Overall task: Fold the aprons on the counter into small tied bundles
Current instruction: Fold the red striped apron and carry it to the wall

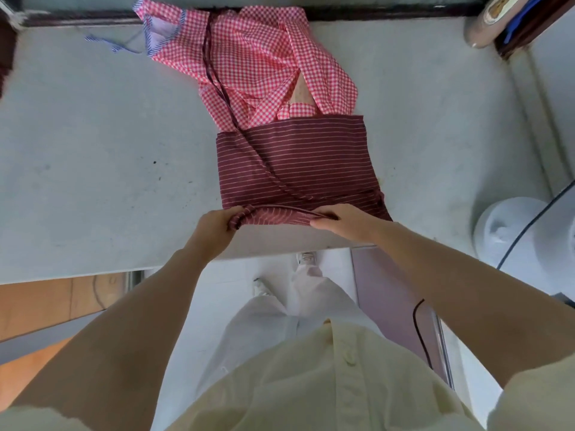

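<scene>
The fingers [231, 217] of the left hand [214, 227] are curled round the near left corner of the dark red striped apron [295, 163], bunching the cloth in a firm grip. The right hand [345, 220] pinches the same near edge further right, thumb on the near side and fingers laid over the fold. Between them the edge is raised into a small roll, and holding it at both ends probably keeps that roll straight and even across the width.

The striped apron sits in the middle of the counter [93, 150], already narrowed to a long panel running from the near edge toward the far wall. This looks like an early stage of rolling it into a bundle. Its dark tie [267, 169] crosses the panel on a slant, from the far left to the near right. It seems to have been left loose on top so it is free to wrap the finished roll.

The far end of the panel overlaps a pink checked apron [249, 57], which lies rumpled and unfolded against the far wall. Its blue striped tie [102, 42] trails off to the left.

To the right, well apart from the cloth, stands a white round appliance [504, 231] with a dark cable [529, 225]
</scene>
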`<state>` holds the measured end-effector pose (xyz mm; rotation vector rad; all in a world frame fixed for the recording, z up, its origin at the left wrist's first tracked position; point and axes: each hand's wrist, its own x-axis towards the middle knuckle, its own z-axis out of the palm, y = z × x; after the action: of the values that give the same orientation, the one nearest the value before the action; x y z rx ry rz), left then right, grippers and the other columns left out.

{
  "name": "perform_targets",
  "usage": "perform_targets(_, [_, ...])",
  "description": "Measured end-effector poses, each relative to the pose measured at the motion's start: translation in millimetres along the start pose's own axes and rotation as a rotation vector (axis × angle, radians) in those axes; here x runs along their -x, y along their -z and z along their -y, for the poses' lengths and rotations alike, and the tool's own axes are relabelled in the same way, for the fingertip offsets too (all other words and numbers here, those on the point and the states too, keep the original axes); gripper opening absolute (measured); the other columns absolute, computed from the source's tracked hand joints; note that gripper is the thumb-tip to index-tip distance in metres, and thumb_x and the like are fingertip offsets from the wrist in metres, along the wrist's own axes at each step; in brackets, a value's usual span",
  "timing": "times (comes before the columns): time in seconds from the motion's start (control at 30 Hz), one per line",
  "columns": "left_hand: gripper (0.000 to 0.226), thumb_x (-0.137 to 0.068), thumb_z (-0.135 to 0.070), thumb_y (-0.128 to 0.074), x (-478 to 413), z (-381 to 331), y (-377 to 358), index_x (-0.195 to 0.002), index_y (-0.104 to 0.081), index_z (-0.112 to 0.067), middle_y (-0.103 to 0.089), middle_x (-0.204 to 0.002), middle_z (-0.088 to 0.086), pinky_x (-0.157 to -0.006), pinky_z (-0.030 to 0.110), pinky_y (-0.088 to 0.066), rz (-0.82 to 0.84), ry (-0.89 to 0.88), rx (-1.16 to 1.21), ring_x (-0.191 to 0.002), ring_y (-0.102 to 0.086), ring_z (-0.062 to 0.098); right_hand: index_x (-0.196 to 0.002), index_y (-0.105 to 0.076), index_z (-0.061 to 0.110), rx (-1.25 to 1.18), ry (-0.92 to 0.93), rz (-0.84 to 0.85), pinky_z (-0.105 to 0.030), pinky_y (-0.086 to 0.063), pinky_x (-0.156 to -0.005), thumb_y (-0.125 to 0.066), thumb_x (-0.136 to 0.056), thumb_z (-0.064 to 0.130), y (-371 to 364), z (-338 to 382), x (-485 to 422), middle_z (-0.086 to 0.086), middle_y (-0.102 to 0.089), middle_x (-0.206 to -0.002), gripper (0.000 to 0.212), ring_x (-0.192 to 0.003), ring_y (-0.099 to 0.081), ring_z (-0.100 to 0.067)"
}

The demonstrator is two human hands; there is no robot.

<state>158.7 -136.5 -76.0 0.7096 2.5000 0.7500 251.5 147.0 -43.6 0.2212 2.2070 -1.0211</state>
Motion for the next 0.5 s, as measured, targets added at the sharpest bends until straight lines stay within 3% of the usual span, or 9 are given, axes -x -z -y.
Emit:
perform_targets(0.1, [0.030,-0.102,-0.019,-0.047,-14,-7,3,-0.072,-0.052,-0.022,-0.048,-0.055,-0.005,-0.056,0.031,-0.034,-0.012,0.175,0.024,-0.052,-0.045,0.017,-0.130,-0.060,0.034,-0.177,-0.149,0.014,-0.039,-0.031,-0.113,-0.040,-0.086,0.076,31,-16,4,0.008,-0.058,-0.134,0.064,-0.126,-0.051,-0.014])
perform_targets(0.17, [0.040,-0.103,-0.026,-0.043,-25,-13,4,-0.063,-0.041,-0.021,-0.046,-0.055,-0.001,-0.052,0.029,-0.033,-0.019,0.266,0.042,-0.053,-0.043,0.019,-0.116,-0.069,0.039,-0.264,-0.210,-0.022,-0.045,-0.030,-0.113,-0.027,-0.076,0.089,49,-32,1,0.007,-0.063,-0.127,0.077,-0.120,-0.055,-0.015])
perform_targets(0.27, [0.041,-0.104,-0.030,-0.039,-40,-18,2,-0.064,-0.039,-0.021,-0.047,-0.057,0.001,-0.051,0.029,-0.034,-0.068,0.349,0.082,-0.055,-0.045,0.021,-0.097,-0.077,0.027,-0.466,-0.272,-0.113,-0.044,-0.041,-0.104,-0.015,-0.088,0.079,73,-50,-4,-0.002,-0.071,-0.108,0.081,-0.105,-0.064,-0.021])
perform_targets(0.37, [0.042,-0.105,-0.032,-0.036,-48,-19,-1,-0.066,-0.040,-0.018,-0.048,-0.059,0.003,-0.052,0.029,-0.036,-0.102,0.412,0.123,-0.055,-0.045,0.020,-0.099,-0.074,0.013,-0.774,-0.294,-0.184,-0.037,-0.049,-0.089,-0.012,-0.096,0.068,87,-58,-2,-0.009,-0.073,-0.101,0.083,-0.096,-0.067,-0.026])
perform_targets(0.5, [0.042,-0.105,-0.033,-0.035,-55,-17,-3,-0.077,-0.051,-0.006,-0.053,-0.063,0.006,-0.054,0.030,-0.039,-0.111,0.479,0.159,-0.058,-0.050,0.022,-0.105,-0.070,0.012,-1.124,-0.219,-0.364,-0.033,-0.052,-0.088,-0.015,-0.099,0.061,90,-73,-10,-0.009,-0.072,-0.103,0.074,-0.096,-0.068,-0.021])
